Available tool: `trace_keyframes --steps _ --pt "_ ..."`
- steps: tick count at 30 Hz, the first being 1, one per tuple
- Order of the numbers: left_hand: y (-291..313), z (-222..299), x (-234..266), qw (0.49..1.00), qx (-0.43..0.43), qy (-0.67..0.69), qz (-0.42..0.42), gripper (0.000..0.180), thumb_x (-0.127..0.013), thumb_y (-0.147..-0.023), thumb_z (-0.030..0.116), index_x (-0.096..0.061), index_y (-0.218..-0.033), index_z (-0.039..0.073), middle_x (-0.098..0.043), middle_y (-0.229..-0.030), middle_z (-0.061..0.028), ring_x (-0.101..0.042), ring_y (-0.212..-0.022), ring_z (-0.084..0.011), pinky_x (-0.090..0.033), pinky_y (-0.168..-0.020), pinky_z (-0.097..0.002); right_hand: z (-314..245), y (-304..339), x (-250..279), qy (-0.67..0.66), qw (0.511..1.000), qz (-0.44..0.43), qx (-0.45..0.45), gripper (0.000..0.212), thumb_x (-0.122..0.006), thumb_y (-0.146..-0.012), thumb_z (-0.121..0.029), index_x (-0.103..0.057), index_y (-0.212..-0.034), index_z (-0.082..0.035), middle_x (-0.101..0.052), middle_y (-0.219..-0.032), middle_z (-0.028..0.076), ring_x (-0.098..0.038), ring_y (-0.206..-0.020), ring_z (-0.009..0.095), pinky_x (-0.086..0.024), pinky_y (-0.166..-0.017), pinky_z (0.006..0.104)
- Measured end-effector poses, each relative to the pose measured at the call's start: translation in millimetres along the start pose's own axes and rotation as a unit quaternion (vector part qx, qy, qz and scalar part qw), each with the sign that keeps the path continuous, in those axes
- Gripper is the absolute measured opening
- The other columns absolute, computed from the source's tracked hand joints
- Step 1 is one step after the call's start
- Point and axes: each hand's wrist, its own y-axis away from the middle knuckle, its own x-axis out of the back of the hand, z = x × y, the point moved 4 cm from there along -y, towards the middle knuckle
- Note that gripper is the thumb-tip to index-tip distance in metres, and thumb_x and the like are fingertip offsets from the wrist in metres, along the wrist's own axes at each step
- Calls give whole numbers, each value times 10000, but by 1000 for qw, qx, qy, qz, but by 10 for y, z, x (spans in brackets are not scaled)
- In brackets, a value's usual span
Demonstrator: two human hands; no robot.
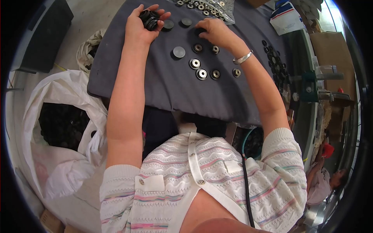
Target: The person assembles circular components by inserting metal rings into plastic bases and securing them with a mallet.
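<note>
My left hand point(140, 31) is raised over the far left of the grey cloth-covered table point(155, 81), fingers curled round several black round caps point(150, 20). To its right, my right hand point(219, 34) has its fingertips pinched on a dark round cap point(199, 31) at the table surface, partly hidden by the fingers. Between the hands are two dark grey discs, one of them a disc point(186, 22) further back. A lighter grey disc point(179, 52) lies nearer to me. Below my right hand sit several black-rimmed rollers with metal centres point(195, 63).
A clear plastic bag of metal-centred parts point(206, 7) lies at the far edge. Black rings point(274, 62) cluster along the right side, near a green metal device point(309, 86). A white sack point(58, 87) with black parts stands left. Another person point(321, 186) is at far right.
</note>
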Motion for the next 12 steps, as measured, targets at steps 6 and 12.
trace_keyframes --steps 6,12 --pt "-69 8 49 1000 3 4 -27 386 -383 -942 280 -551 -995 -64 -575 -926 -211 -619 -876 -374 -460 -528 -285 5 30 -38 25 999 46 9 272 -638 -781 -135 -604 -1021 -11 -601 -903 135 -582 -881 316 -465 -780 385" --pt "-30 -26 67 1000 22 5 -5 385 -390 -942 291 -547 -997 -56 -577 -920 -203 -620 -867 -376 -463 -520 -296 254 207 272 -117 980 110 -115 365 -650 -818 -204 -591 -1143 -49 -613 -1125 128 -604 -987 212 -455 -880 335"
